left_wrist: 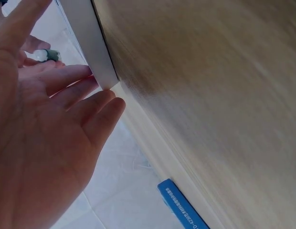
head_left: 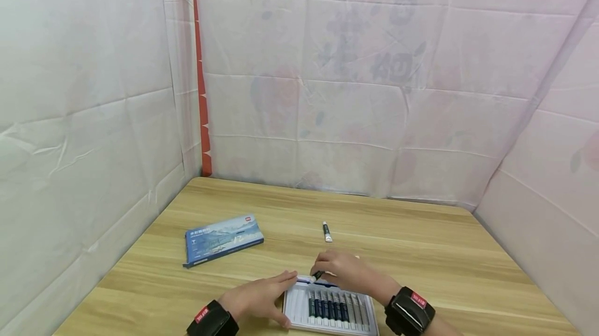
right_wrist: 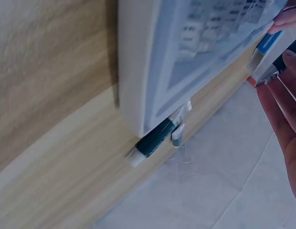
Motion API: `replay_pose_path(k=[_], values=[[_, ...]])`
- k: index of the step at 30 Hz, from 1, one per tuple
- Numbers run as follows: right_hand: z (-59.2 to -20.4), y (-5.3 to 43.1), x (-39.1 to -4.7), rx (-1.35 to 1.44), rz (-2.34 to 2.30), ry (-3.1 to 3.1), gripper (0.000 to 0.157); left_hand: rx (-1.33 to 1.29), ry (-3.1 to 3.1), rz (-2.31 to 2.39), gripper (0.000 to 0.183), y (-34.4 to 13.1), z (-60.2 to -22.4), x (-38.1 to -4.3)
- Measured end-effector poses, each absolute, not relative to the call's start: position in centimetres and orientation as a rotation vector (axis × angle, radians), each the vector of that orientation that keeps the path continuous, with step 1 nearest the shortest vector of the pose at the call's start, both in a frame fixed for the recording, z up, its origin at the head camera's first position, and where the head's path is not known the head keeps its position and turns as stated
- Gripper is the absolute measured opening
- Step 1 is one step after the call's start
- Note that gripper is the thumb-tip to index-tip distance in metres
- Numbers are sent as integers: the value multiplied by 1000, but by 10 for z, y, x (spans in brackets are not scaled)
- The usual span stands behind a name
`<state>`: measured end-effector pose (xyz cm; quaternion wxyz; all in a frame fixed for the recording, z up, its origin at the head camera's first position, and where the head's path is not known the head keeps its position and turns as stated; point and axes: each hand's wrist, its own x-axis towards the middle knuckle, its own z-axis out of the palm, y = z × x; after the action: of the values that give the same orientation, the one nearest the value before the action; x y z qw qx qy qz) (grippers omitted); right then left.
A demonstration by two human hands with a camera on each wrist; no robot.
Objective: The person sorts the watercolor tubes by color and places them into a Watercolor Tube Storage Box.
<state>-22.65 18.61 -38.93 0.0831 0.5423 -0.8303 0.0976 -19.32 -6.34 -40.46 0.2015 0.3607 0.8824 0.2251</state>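
Observation:
A white tray (head_left: pixel 294 307) of paint tubes lies at the table's front, a row of dark-labelled tubes (head_left: pixel 331 309) in its right part. My left hand (head_left: pixel 255 297) rests against the tray's left side, its fingers extended in the left wrist view. Over the tray's far edge, my right hand (head_left: pixel 346 273) pinches a dark green paint tube (head_left: pixel 318 275) between thumb and fingers; this tube (right_wrist: pixel 287 56) also shows in the right wrist view. Beyond the hands, one loose paint tube (head_left: pixel 326 232) lies on the table. Another tube (right_wrist: pixel 155 138) lies near the tray, mostly hidden by my right hand in the head view.
A blue paint box (head_left: pixel 224 238) lies at the left of the wooden table (head_left: pixel 421 237). Pale sheeting (head_left: pixel 351 107) hangs behind the table and along both sides.

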Motion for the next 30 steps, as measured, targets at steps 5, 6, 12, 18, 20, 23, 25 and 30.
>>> replay_pose_path(k=[5,6,12,18,20,23,25,30], values=[[-386,181,-216,1681,333,-2505,24,1004,2468,630,80,-64,-405,-193],[-386,180,-214,1690,344,-2506,24,1005,2470,629,80,-64,-405,-193],[-388,170,-205,1732,331,-2474,23,1018,2472,635,80,-64,-403,-193],[-392,162,-199,1769,301,-2437,24,1037,2465,640,82,-65,-402,-192],[-394,160,-197,1784,297,-2421,23,1049,2465,635,83,-65,-402,-193],[-397,157,-194,1815,304,-2388,22,1060,2454,643,83,-66,-402,-193],[-399,156,-193,1840,322,-2379,21,1069,2444,653,82,-66,-402,-193],[-404,155,-193,1867,321,-2396,20,1085,2427,669,82,-67,-402,-193]])
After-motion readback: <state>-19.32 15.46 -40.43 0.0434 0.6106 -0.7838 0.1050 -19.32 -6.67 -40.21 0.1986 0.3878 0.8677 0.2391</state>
